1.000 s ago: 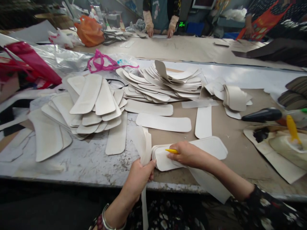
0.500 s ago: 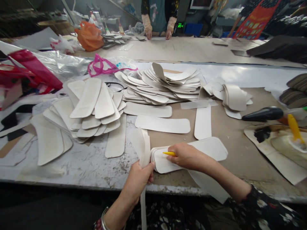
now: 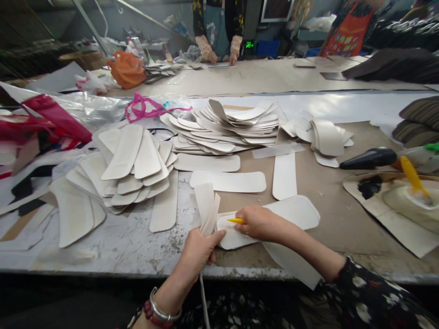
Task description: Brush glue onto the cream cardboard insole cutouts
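Note:
My left hand (image 3: 202, 246) is closed around a pale strip (image 3: 206, 205) that stands up above the fist and trails below it past the table edge. Its thumb reaches to the left end of a small stack of white rounded panels (image 3: 236, 238). In my right hand (image 3: 257, 221) is a slim yellow tool (image 3: 236, 220), its tip pointing left over the top panel; whether it is a pen or a spatula I cannot tell. That hand rests on the stack, and another white panel (image 3: 302, 210) extends to the right beneath it.
Heaped white panels (image 3: 123, 153) lie at left, with a larger pile (image 3: 236, 123) behind. At right are a black-handled tool (image 3: 368, 157) and a glue tub (image 3: 408, 201) holding a yellow applicator (image 3: 413, 176). A co-worker's hands (image 3: 221, 58) are at the far table.
The top of the strip in my left hand has swung and spread to the right. My right hand stays at the stack with the yellow tool. The whole view has shifted slightly.

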The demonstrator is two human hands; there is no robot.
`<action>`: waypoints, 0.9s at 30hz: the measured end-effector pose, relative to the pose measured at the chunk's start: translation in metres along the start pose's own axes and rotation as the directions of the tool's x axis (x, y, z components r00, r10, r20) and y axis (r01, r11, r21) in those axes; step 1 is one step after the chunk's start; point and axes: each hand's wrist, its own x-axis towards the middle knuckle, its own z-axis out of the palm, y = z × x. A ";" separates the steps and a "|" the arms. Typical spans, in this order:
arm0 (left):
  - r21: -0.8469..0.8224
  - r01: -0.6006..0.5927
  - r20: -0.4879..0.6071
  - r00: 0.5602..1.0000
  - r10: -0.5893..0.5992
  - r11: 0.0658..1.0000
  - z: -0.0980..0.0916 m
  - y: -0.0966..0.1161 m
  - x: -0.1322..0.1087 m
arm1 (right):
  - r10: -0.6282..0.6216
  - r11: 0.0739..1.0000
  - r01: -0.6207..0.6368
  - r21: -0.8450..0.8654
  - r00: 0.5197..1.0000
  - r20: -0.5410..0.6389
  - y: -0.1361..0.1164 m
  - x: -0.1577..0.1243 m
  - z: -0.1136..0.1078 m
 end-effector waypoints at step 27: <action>-0.010 -0.017 -0.087 0.996 0.016 1.000 0.004 -0.004 -0.005 | 0.400 0.916 -0.379 0.130 0.862 -0.312 0.082 -0.096 0.002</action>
